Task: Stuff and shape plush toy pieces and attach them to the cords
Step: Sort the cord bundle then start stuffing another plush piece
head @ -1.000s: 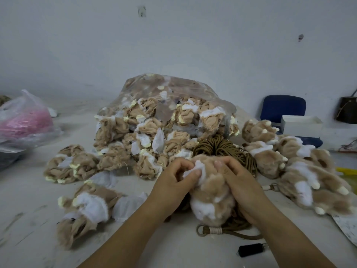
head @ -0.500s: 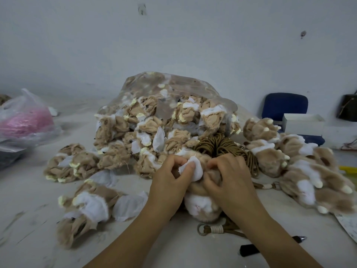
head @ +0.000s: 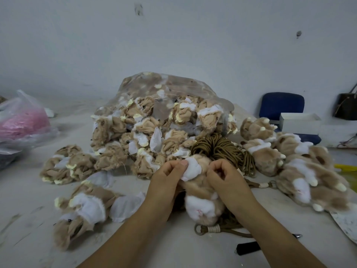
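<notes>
A small toy-making workshop: a bare, scuffed worktop [head: 29, 190] against a plain white wall [head: 173, 45] carries a big clear bag of unstuffed plush skins [head: 154, 120], finished plush toys [head: 289, 161] piled right, and coiled brown cords [head: 218, 147].

A plain white wall [head: 173, 45] fills the whole back of the room, flat and evenly lit, with one dark smudge [head: 138, 9] high up and a smaller one [head: 298, 34] further right. The pale tabletop [head: 29, 200] is scuffed and streaked grey. Beyond its right edge stands a blue padded chair [head: 281, 104], a white box [head: 300, 123] in front of it. A dark handbag [head: 346, 106] hangs against the wall at the far right.
</notes>
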`<action>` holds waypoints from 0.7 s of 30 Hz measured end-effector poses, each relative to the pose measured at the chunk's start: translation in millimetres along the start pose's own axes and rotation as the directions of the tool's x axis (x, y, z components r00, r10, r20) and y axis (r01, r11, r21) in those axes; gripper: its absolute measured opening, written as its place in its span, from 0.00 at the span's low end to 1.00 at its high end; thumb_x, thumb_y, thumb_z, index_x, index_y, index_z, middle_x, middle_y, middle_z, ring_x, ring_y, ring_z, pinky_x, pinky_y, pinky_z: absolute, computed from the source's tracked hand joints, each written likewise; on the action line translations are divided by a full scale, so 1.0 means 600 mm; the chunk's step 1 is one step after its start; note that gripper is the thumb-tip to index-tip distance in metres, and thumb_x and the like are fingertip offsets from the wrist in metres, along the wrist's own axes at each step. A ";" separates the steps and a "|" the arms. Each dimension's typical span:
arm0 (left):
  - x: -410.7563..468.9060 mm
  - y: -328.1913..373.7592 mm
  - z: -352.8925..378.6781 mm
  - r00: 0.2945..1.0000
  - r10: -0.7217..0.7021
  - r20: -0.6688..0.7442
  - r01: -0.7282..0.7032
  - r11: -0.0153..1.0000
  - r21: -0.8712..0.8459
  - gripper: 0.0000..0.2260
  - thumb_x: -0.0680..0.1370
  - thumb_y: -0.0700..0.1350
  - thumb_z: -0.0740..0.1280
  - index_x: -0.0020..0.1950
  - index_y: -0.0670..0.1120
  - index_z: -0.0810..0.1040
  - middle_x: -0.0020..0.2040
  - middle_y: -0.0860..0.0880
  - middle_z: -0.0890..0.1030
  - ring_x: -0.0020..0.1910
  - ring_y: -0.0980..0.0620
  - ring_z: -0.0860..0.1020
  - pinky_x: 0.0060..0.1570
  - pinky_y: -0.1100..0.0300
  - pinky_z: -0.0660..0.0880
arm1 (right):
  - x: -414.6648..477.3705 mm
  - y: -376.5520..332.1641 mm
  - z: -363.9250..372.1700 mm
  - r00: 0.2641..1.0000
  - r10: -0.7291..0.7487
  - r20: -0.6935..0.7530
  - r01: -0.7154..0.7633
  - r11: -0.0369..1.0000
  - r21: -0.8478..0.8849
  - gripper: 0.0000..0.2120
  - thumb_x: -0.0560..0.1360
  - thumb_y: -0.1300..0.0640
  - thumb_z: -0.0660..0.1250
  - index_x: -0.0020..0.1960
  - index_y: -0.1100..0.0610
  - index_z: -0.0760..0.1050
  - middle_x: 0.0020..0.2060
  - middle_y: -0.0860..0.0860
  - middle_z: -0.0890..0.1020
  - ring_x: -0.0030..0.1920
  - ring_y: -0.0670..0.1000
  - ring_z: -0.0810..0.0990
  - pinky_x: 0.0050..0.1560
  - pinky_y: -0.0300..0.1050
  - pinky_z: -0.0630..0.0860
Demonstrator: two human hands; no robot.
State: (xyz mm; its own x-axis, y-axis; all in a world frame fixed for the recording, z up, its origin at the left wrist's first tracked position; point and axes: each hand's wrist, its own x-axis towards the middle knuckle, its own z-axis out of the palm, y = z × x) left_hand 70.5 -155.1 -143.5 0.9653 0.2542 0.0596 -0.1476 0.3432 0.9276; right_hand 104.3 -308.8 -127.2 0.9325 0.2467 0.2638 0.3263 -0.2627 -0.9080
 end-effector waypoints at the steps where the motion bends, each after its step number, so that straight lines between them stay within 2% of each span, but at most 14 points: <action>1: 0.000 0.001 0.001 0.999 -0.047 0.021 0.048 0.996 -0.077 0.14 0.67 0.51 0.73 0.47 0.43 0.84 0.48 0.40 0.85 0.46 0.47 0.84 0.42 0.57 0.81 | -0.001 -0.003 -0.003 0.998 0.050 0.039 -0.055 0.991 0.126 0.07 0.75 0.60 0.64 0.40 0.50 0.73 0.35 0.47 0.77 0.31 0.40 0.74 0.31 0.33 0.71; 4: 0.000 0.000 0.001 0.990 -0.114 0.077 0.126 0.979 -0.162 0.22 0.67 0.50 0.73 0.56 0.38 0.81 0.52 0.37 0.84 0.47 0.44 0.83 0.47 0.54 0.82 | -0.006 -0.007 -0.006 0.982 0.124 0.142 -0.173 0.895 0.411 0.12 0.77 0.62 0.61 0.37 0.52 0.74 0.30 0.48 0.77 0.30 0.44 0.75 0.30 0.39 0.73; 7: 0.002 -0.002 -0.001 0.990 -0.107 0.090 0.120 0.981 -0.152 0.24 0.69 0.50 0.71 0.60 0.36 0.79 0.54 0.36 0.84 0.49 0.43 0.83 0.51 0.52 0.80 | -0.005 -0.008 -0.006 0.980 0.137 0.144 -0.190 0.858 0.477 0.11 0.78 0.61 0.60 0.38 0.54 0.74 0.29 0.48 0.78 0.30 0.44 0.76 0.30 0.38 0.74; 9: 0.002 -0.002 0.000 0.993 -0.082 0.089 0.093 0.987 -0.129 0.23 0.70 0.50 0.71 0.58 0.36 0.79 0.53 0.37 0.84 0.49 0.43 0.83 0.50 0.52 0.80 | -0.003 -0.005 -0.003 0.987 0.115 0.111 -0.150 0.905 0.398 0.09 0.78 0.58 0.61 0.40 0.52 0.75 0.30 0.46 0.79 0.32 0.43 0.77 0.32 0.37 0.74; 12: 0.002 -0.004 -0.002 0.996 -0.053 0.075 0.060 0.994 -0.097 0.19 0.69 0.50 0.71 0.54 0.38 0.80 0.50 0.38 0.84 0.45 0.46 0.84 0.44 0.56 0.81 | 0.001 0.000 0.001 0.999 -0.001 0.047 -0.006 0.990 0.138 0.05 0.76 0.53 0.65 0.43 0.51 0.73 0.30 0.41 0.79 0.31 0.37 0.75 0.32 0.30 0.71; 14: 0.001 -0.004 -0.003 0.996 -0.041 0.078 0.045 0.998 -0.054 0.19 0.70 0.52 0.72 0.53 0.40 0.82 0.51 0.38 0.84 0.47 0.45 0.84 0.46 0.55 0.81 | 0.003 0.004 0.002 0.999 -0.043 0.020 0.042 0.998 0.036 0.05 0.76 0.52 0.66 0.43 0.51 0.73 0.33 0.44 0.77 0.32 0.38 0.74 0.32 0.29 0.70; 17: -0.003 -0.003 -0.004 0.991 -0.006 0.133 -0.004 0.997 0.073 0.18 0.70 0.58 0.76 0.50 0.46 0.83 0.51 0.39 0.84 0.50 0.43 0.83 0.53 0.48 0.80 | 0.004 0.006 0.000 0.999 -0.043 -0.002 0.043 0.999 0.003 0.05 0.76 0.55 0.66 0.42 0.52 0.73 0.35 0.48 0.76 0.31 0.39 0.72 0.32 0.30 0.70; 21: -0.003 -0.004 -0.004 0.988 0.037 0.151 -0.076 0.963 0.260 0.17 0.64 0.62 0.76 0.46 0.54 0.81 0.49 0.43 0.84 0.50 0.42 0.82 0.52 0.44 0.80 | 0.002 0.006 0.000 0.999 -0.038 -0.005 0.038 0.999 0.037 0.04 0.76 0.55 0.65 0.42 0.53 0.73 0.35 0.48 0.76 0.32 0.40 0.73 0.32 0.32 0.71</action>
State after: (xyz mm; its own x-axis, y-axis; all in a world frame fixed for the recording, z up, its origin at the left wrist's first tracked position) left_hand 68.4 -154.5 -146.5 0.9806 0.1277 0.1487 -0.1592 0.0763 0.9843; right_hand 106.3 -309.7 -130.1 0.9201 0.2523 0.2997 0.3559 -0.2186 -0.9086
